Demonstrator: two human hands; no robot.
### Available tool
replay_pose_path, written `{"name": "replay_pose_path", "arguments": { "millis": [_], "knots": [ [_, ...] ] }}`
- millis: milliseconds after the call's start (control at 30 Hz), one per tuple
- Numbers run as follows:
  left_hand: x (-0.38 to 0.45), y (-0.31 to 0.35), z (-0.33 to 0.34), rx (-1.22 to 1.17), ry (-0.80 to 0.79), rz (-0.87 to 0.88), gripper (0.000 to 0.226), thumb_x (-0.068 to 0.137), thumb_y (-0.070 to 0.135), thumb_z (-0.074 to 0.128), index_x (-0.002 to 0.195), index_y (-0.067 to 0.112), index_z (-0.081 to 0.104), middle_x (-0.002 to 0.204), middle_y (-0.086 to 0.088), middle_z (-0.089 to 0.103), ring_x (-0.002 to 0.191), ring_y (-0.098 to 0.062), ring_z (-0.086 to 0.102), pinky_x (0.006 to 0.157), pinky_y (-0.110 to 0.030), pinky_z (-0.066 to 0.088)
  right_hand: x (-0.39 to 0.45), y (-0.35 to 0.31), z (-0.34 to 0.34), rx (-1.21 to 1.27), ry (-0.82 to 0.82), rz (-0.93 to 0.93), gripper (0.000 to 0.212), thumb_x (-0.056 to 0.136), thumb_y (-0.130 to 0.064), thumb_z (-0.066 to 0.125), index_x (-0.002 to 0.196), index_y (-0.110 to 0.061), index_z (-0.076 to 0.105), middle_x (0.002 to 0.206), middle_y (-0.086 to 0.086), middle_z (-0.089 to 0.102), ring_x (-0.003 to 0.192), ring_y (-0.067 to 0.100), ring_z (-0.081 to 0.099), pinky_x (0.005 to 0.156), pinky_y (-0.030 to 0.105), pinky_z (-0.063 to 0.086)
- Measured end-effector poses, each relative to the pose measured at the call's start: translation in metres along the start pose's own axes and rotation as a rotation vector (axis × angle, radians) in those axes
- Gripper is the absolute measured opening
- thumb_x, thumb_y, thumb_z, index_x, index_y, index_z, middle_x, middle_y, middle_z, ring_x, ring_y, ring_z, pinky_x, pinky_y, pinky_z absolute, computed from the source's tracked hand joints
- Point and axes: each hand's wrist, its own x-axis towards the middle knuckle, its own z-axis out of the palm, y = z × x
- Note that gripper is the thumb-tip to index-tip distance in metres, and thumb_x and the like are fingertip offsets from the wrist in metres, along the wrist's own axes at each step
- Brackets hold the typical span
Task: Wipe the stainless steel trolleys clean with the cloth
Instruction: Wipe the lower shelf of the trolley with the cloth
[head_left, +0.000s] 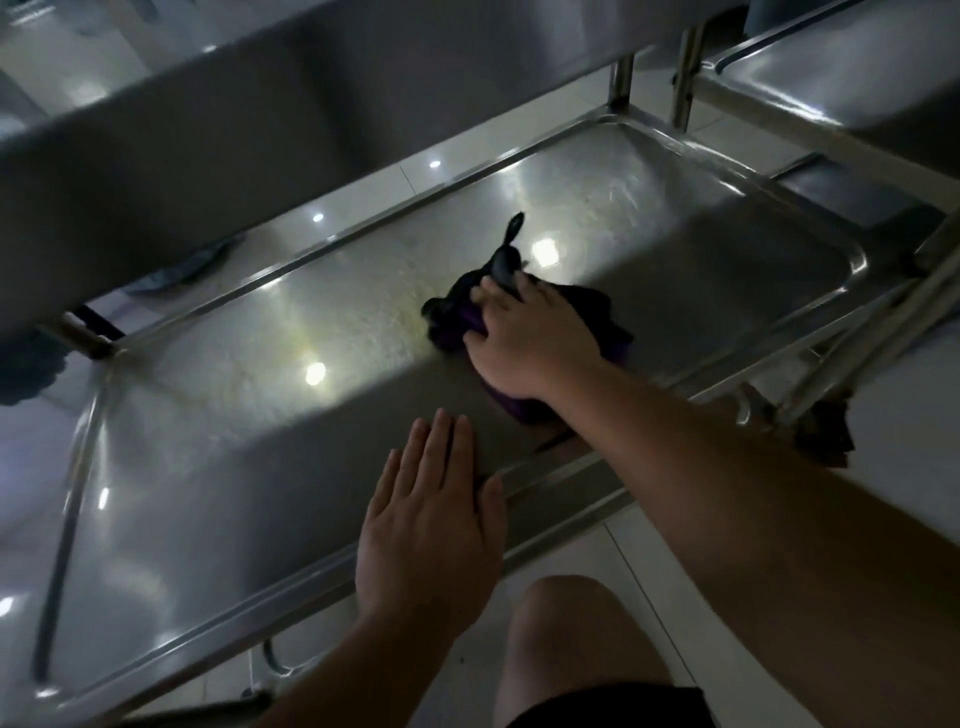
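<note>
A stainless steel trolley's lower shelf (218, 467) fills the middle of the head view, shiny with light reflections. A dark purple cloth (602, 317) lies bunched on the shelf right of centre. My right hand (524, 343) presses flat on top of the cloth, fingers spread over it. My left hand (431, 525) rests flat, palm down, on the near rim of the shelf with fingers together and nothing in it. Part of the cloth is hidden under my right palm.
The trolley's upper shelf (218, 119) overhangs at the top left. A second trolley (841, 78) stands at the upper right, its legs (857, 338) close to the right corner. A dark rag (826, 426) hangs there. My bare knee (576, 639) is below, over a tiled floor.
</note>
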Motion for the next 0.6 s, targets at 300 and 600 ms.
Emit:
{"name": "replay_pose_path", "arguments": {
  "millis": [300,600],
  "knots": [
    [0.002,-0.005,0.003,-0.071,0.024,0.018,0.075,0.105,0.063,-0.004,0.169,0.026,0.008,0.176,0.005,0.003,0.161,-0.011,-0.007,0.129,-0.035,-0.004,-0.01,0.076,-0.023,0.013,0.123,0.251,0.066,0.104,-0.054,0.031,0.164,-0.027,0.025,0.173,-0.003,0.019,0.157,0.03,0.017,0.126,0.047,0.012],
    [0.006,-0.011,-0.008,-0.384,0.035,-0.013,0.072,0.099,0.064,0.037,0.162,0.031,0.026,0.174,0.011,0.018,0.161,-0.01,0.011,0.126,-0.029,-0.001,-0.003,0.01,-0.003,-0.018,0.034,0.379,0.072,0.103,-0.053,0.021,0.167,-0.022,0.009,0.175,-0.004,0.001,0.16,0.031,0.0,0.129,0.049,0.001]
  ]
}}
